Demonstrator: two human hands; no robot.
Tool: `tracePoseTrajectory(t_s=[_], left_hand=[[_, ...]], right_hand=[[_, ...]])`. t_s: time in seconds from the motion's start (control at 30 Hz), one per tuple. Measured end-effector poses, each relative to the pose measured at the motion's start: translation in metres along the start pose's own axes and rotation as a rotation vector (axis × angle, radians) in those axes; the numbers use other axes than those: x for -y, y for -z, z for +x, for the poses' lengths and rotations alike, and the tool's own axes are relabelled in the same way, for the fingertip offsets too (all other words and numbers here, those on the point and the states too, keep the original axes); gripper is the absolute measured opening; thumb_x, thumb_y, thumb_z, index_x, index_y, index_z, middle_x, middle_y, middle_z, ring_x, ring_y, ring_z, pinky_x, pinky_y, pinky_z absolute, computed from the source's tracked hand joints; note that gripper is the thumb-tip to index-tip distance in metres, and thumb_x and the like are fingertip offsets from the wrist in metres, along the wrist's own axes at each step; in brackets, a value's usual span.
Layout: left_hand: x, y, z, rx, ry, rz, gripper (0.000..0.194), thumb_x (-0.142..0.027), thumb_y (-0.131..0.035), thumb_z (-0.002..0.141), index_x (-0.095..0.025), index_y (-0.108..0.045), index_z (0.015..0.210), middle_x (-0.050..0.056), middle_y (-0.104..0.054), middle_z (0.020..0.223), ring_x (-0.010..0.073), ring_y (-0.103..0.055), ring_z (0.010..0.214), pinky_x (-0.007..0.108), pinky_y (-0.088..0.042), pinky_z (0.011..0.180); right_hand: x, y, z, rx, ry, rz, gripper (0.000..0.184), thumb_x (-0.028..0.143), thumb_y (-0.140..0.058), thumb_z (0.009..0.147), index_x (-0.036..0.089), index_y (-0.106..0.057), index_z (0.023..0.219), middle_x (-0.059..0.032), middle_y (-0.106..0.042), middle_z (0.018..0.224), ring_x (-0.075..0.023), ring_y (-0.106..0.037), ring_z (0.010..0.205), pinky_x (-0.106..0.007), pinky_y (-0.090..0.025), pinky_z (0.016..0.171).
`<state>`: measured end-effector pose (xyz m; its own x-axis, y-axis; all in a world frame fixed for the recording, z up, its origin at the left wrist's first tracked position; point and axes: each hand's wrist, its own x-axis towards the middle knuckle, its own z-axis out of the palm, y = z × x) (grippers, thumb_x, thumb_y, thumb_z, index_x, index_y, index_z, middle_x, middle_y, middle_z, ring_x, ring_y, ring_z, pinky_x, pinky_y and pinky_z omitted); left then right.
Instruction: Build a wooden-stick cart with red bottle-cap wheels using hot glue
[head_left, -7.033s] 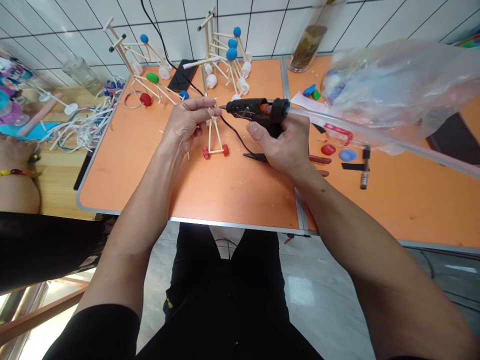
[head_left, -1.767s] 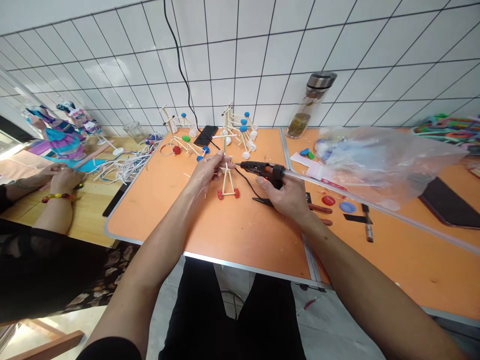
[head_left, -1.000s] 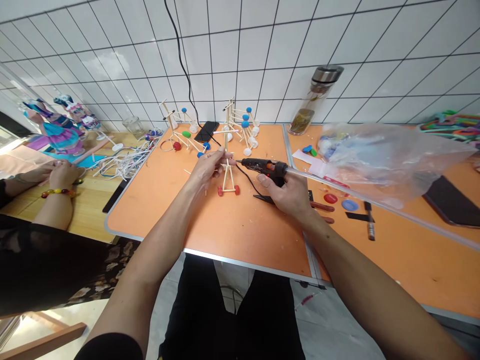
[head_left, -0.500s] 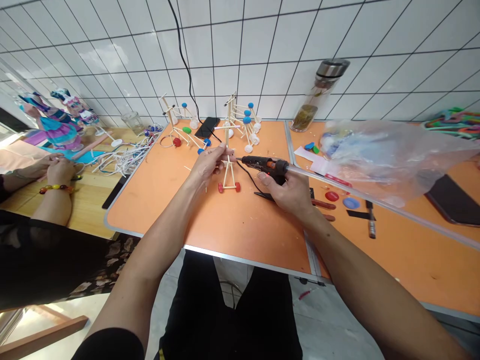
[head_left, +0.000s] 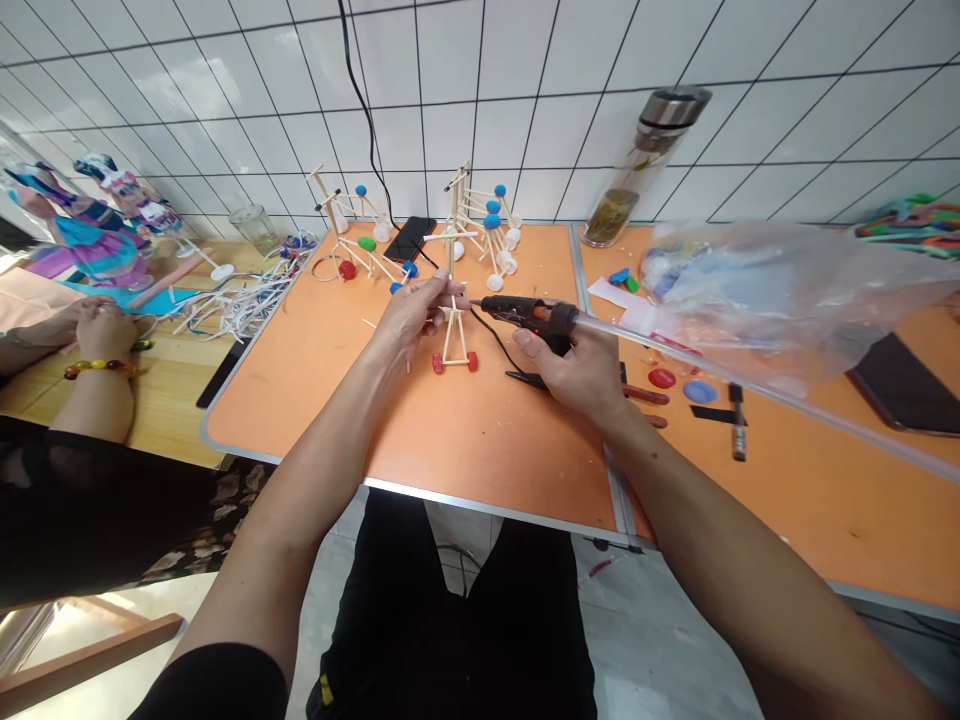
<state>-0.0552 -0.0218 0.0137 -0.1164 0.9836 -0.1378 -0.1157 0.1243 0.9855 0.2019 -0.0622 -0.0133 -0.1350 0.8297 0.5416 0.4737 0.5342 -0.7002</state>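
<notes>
My left hand (head_left: 420,312) pinches the upper part of a wooden stick frame (head_left: 456,345). The frame's lower end is a narrow triangle of sticks with a red wheel at each bottom corner, standing on the orange table (head_left: 315,390). My right hand (head_left: 581,372) is wrapped round a black glue gun (head_left: 529,313), with a long clear glue stick (head_left: 697,355) coming out of its back. The gun's nozzle points left, close to my left fingertips; whether it touches the frame I cannot tell. Under my right hand lie pliers (head_left: 646,395) with reddish-brown handles.
Two stick models (head_left: 487,215) with blue balls stand at the back, near a phone (head_left: 410,239). On the right are a plastic bag (head_left: 765,290), a glass bottle (head_left: 637,170), bottle caps (head_left: 700,391) and a marker (head_left: 738,425). At left, another person's hands (head_left: 101,335) rest over a wooden table.
The camera has tilted up since the earliest frame, bringing more wall and the bottle's lid into view. Both hands keep their grips, and the nozzle stays close to the stick frame.
</notes>
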Motion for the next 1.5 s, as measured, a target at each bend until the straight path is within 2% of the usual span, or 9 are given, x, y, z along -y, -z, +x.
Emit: tracePoseTrajectory(t_s=[0.2,0.33,0.57,0.77,1.07,1.3,1.5], left_hand=[[-0.0022,-0.0017,-0.0014,-0.005,0.009,-0.001,0.054,-0.067,-0.091,0.112,-0.017,-0.087,0.095,0.012,-0.093,0.093,0.0066,-0.052,0.053,0.023,-0.032,0.052],[-0.0021,-0.002,-0.0014,-0.005,0.009,-0.009,0.052,-0.066,-0.092,0.112,-0.018,-0.087,0.094,0.01,-0.091,0.088,0.0072,-0.057,0.054,0.023,-0.033,0.052],[-0.0018,-0.0017,-0.001,0.0,0.007,-0.014,0.054,-0.069,-0.093,0.11,-0.018,-0.086,0.093,0.008,-0.089,0.085,0.0064,-0.053,0.052,0.022,-0.031,0.051],[-0.0007,-0.0012,-0.0001,0.009,0.004,-0.031,0.053,-0.066,-0.094,0.111,-0.017,-0.087,0.092,0.008,-0.089,0.085,0.0059,-0.053,0.053,0.021,-0.031,0.051],[-0.0012,-0.0018,-0.0009,0.003,-0.006,-0.017,0.057,-0.071,-0.093,0.11,-0.018,-0.086,0.091,0.008,-0.09,0.086,0.0064,-0.054,0.053,0.021,-0.032,0.051],[-0.0029,-0.0019,-0.0023,0.01,-0.006,-0.016,0.055,-0.069,-0.094,0.109,-0.018,-0.087,0.091,0.01,-0.091,0.088,0.0061,-0.053,0.053,0.021,-0.032,0.05],[-0.0023,-0.0014,-0.0022,0.014,-0.006,-0.02,0.053,-0.065,-0.093,0.11,-0.017,-0.086,0.09,0.012,-0.093,0.091,0.0055,-0.052,0.053,0.019,-0.031,0.05]], right_hand=[[-0.0054,-0.0017,-0.0006,-0.006,0.019,-0.003,0.042,0.061,-0.079,0.106,0.024,-0.095,0.118,-0.0043,-0.076,0.085,-0.0261,-0.065,0.076,-0.041,-0.052,0.073],[-0.008,-0.0022,-0.0008,-0.004,0.021,-0.007,0.039,0.06,-0.08,0.106,0.024,-0.094,0.112,-0.0039,-0.074,0.083,-0.0254,-0.063,0.074,-0.041,-0.051,0.071],[-0.0089,-0.0027,-0.0006,-0.001,0.034,0.017,0.036,0.058,-0.08,0.107,0.025,-0.093,0.112,-0.0043,-0.075,0.084,-0.0264,-0.065,0.075,-0.042,-0.05,0.071],[-0.0078,-0.0025,-0.0004,0.0,0.033,0.023,0.039,0.057,-0.079,0.105,0.024,-0.096,0.118,-0.0049,-0.079,0.087,-0.0261,-0.066,0.076,-0.042,-0.05,0.071],[-0.0051,-0.0027,0.0001,-0.021,0.026,0.051,0.036,0.055,-0.08,0.102,0.022,-0.095,0.108,-0.0036,-0.071,0.081,-0.0238,-0.061,0.072,-0.04,-0.045,0.068],[-0.0045,-0.0021,0.0,-0.004,0.018,0.04,0.037,0.054,-0.079,0.103,0.022,-0.095,0.112,-0.0039,-0.074,0.084,-0.0244,-0.063,0.075,-0.04,-0.048,0.071],[-0.0016,-0.0003,0.0002,0.005,0.009,0.039,0.038,0.053,-0.079,0.103,0.021,-0.097,0.112,-0.0028,-0.07,0.08,-0.0234,-0.062,0.072,-0.039,-0.046,0.069]])
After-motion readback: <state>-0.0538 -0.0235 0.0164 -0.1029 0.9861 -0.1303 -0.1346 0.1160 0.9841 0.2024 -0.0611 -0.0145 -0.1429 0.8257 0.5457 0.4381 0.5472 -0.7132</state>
